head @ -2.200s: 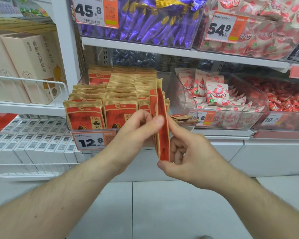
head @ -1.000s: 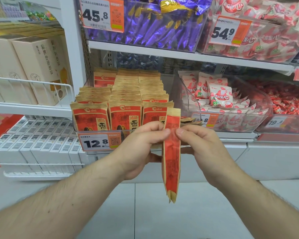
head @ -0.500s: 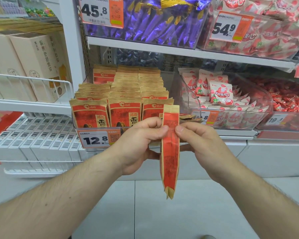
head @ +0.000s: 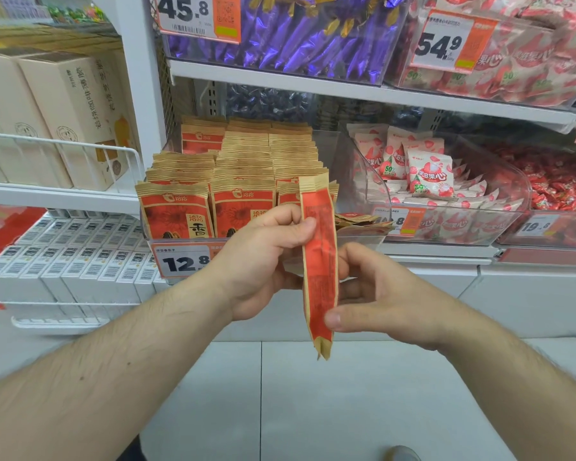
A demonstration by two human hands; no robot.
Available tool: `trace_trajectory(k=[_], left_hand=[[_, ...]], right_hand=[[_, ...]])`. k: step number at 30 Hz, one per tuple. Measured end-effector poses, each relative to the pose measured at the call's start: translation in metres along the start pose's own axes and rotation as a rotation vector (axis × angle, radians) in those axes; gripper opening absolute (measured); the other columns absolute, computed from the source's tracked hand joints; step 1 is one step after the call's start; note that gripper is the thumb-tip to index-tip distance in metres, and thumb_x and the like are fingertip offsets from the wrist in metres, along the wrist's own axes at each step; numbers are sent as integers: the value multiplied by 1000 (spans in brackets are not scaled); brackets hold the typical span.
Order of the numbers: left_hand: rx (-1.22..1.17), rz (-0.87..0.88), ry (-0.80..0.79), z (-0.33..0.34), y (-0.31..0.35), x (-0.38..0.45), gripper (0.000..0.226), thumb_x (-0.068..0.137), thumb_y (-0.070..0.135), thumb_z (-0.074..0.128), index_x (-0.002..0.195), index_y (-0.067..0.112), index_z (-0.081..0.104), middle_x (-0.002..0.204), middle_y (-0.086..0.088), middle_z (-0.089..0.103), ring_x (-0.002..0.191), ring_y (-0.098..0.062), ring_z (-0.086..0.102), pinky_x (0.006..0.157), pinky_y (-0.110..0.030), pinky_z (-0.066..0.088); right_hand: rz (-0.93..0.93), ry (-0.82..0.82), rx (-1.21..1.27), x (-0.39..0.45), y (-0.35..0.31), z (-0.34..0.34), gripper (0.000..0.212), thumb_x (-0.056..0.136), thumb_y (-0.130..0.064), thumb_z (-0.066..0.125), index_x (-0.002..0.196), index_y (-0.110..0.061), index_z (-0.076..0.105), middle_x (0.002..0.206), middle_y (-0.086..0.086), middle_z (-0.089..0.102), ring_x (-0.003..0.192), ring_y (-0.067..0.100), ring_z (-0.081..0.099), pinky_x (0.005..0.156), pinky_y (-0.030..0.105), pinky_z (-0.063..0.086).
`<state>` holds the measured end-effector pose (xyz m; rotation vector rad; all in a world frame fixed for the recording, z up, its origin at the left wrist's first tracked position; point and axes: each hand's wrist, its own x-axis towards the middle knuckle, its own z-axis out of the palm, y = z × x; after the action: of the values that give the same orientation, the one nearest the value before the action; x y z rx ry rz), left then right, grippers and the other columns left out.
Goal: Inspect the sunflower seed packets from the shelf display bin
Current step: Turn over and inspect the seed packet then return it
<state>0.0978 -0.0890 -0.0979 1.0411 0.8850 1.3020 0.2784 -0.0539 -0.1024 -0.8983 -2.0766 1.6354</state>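
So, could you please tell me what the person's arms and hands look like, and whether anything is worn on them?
Both forearms are bare right to the frame's edges: no sleeves, watch, bracelet or gloves show. The left hand and the right hand carry no visible rings. Both forearms have fine hair, and the left one shows a few small dark spots.

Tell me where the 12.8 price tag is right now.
In the head view the 12.8 price tag sits left of centre on the front of the seed packet bin, partly hidden behind the left hand.
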Motion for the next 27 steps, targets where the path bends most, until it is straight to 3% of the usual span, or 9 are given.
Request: trace_trajectory(k=[3, 7, 13, 20, 24, 27], left_hand=[[0, -1, -2, -2, 1, 0, 37, 77, 28, 59, 107, 8, 56, 75, -13, 63, 70, -27, 58, 65, -39, 55], [8, -5, -6, -3, 0, -2, 35, 78, 27, 58, 107, 8, 57, 69, -6, 66, 64, -24, 60, 65, -38, 54], [-17, -21, -4, -4, 0, -1, 24, 78, 27, 58, 94, 11, 56, 69, -7, 65, 64, -24, 58, 64, -38, 54], [-28, -30, 7, -5, -2, 0, 28, 77, 28, 59, 98, 10, 56, 75, -13, 58, 65, -25, 57, 60, -38, 55], [2, -33, 41, -2, -1, -1, 39, 81, 28, 57, 113, 6, 57, 85, -18, 54, 80, -33, 46, 62, -38, 55], [179, 20, 112, -1, -2, 0, 26, 100, 20, 46, 114, 0, 56, 82, -11, 67, 70, -24, 64, 64, -33, 58]], right_hand=[[-32, -16, 58, 0, -1, -3, 55, 59, -21, 83, 90, -8, 39, 85, 6, 71, 81, 25, 69, 74, 33, 55], [-40, -32, 54, 0, -1, -5, 42, 67, -5, 78, 90, -5, 43, 83, -3, 71, 76, 18, 69, 71, 27, 54], [-52, -8, 44, -1, -3, -6, 37, 66, -2, 76, 87, -6, 46, 82, -1, 72, 74, 20, 69, 69, 27, 55], [-72, 14, 0, 0, -1, -5, 45, 63, -15, 82, 87, -9, 45, 82, -1, 69, 75, 23, 68, 71, 32, 55], [-72, 71, -90, 0, -2, -3, 51, 59, -23, 84, 86, -9, 44, 80, 2, 67, 75, 23, 69, 73, 43, 56], [-71, 164, -261, 1, -3, 0, 55, 57, -30, 86, 84, -11, 42, 72, -7, 69, 68, 14, 67, 70, 39, 57]])
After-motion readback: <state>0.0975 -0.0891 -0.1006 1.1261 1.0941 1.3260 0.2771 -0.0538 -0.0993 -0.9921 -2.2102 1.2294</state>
